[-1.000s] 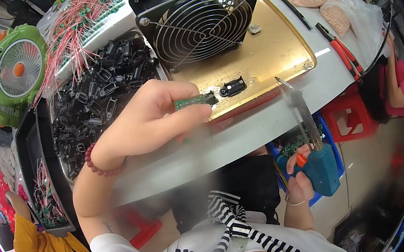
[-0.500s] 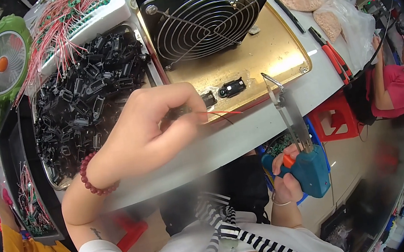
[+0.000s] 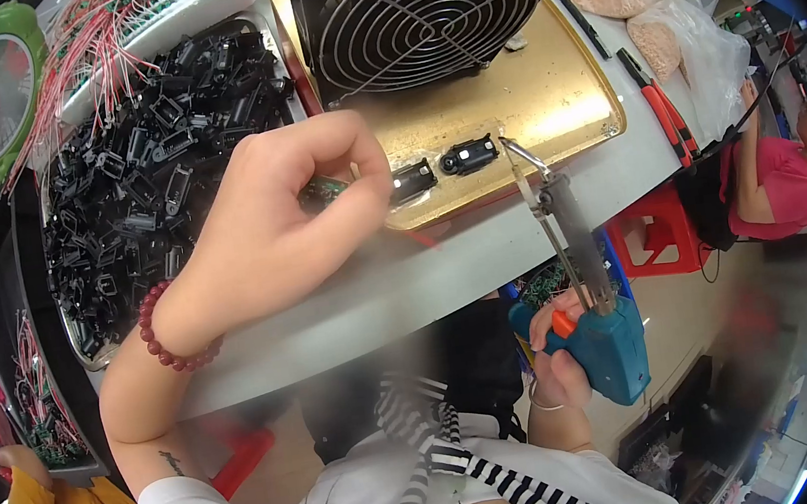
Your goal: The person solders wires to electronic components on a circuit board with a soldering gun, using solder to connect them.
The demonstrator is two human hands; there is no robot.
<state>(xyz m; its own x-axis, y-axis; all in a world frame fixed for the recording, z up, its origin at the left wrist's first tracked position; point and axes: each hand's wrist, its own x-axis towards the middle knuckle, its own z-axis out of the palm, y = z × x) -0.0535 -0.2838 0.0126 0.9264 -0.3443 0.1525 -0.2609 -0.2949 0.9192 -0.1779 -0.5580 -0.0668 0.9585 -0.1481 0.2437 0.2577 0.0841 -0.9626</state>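
**Left hand brings the small board closer to the gold plate**

Compared with one second ago, I see my left hand (image 3: pixel 280 232) further over the table (image 3: pixel 369 301) edge and closer to the camera; the fingers are pinched narrow around a small green circuit board (image 3: pixel 321 192), which now sits just beside the two black sockets (image 3: pixel 443 166) on the gold plate (image 3: pixel 546 98); a thin red wire (image 3: pixel 422 238) hangs under the fingers. My right hand (image 3: pixel 558 364) has come up a little; it is closed around the blue soldering gun (image 3: pixel 602 353), whose metal tip (image 3: pixel 517 152) now stands just beside the right socket; I judge the board and the tip are nearly together for the joint.

Around: a black fan (image 3: pixel 425 13) with wire grille stands at the back of the plate; a tray of black plastic parts (image 3: pixel 140 153) lies to the left; red-handled pliers (image 3: pixel 658 110) and plastic bags (image 3: pixel 678 27) lie to the right. My own fingers hide most of the board, so I cannot tell where the wire meets it; another person in a pink shirt (image 3: pixel 778 186) sits well apart.
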